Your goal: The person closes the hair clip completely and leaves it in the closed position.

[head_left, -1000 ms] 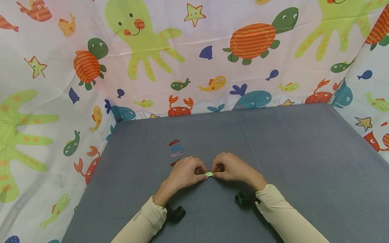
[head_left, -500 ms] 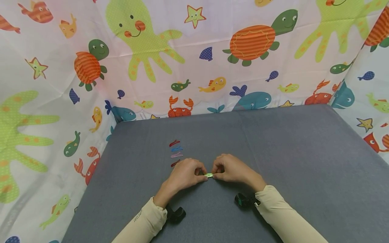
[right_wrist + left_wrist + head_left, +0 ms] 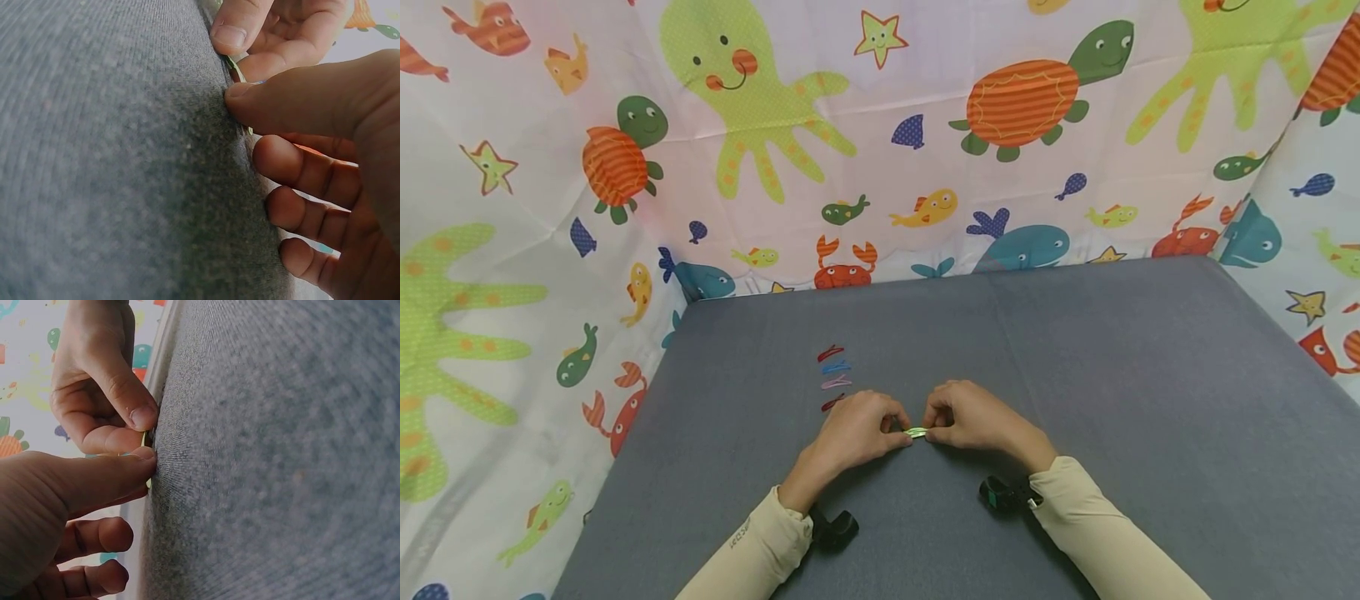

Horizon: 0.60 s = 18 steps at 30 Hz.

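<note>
Both hands pinch the green clip [image 3: 915,432], the left hand [image 3: 859,427] at one end and the right hand [image 3: 976,418] at the other, thumbs on the near side. The clip sits right at the surface [image 3: 1150,375], nearer its left edge than its right; the wrist views catch it nearly edge-on, so whether its arms are pressed together or apart I cannot tell.

Handled well, a piece this slim probably wants an even, light pinch at the very ends, leaving the middle free. Fingertips should move as a pair, since a tug from one side would likely twist it. Wrists are best held low and level, the spare fingers tucked away from it.

Mind the left knuckles: the near red clip [image 3: 832,402] lies just beside them, and a sideways swing could knock it. Beyond it, toward the far left corner, run the pink clip [image 3: 837,382], blue clip [image 3: 837,367] and far red clip [image 3: 831,353].
</note>
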{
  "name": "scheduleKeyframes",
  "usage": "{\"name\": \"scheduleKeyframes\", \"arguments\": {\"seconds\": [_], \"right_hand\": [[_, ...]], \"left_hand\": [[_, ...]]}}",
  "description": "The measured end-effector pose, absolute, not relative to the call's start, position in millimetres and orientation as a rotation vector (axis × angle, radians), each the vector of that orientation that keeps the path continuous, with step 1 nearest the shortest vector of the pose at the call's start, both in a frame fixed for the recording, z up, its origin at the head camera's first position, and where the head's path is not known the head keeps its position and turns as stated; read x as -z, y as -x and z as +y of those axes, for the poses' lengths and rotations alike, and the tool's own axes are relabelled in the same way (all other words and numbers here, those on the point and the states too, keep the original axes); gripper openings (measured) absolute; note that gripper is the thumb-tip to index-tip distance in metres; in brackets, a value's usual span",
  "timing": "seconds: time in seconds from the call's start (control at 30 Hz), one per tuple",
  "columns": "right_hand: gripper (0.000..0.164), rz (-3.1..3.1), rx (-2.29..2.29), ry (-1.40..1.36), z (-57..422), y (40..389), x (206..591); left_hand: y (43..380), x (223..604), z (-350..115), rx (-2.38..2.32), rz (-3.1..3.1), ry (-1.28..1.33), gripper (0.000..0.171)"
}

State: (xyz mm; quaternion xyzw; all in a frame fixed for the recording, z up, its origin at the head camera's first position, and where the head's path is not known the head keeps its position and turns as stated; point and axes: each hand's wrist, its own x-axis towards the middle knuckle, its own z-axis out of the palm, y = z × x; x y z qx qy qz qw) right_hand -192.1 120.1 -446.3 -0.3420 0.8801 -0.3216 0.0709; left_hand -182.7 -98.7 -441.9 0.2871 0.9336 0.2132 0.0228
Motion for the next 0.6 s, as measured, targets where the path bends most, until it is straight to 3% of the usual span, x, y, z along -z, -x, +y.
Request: {"name": "scheduleKeyframes", "arguments": {"seconds": [0.6], "right_hand": [[0.009, 2.659, 0.955, 1.040, 119.2, 192.1, 447.4]], "left_hand": [[182.5, 441.3, -97.9, -0.647, 2.902, -0.902, 0.012]]}}
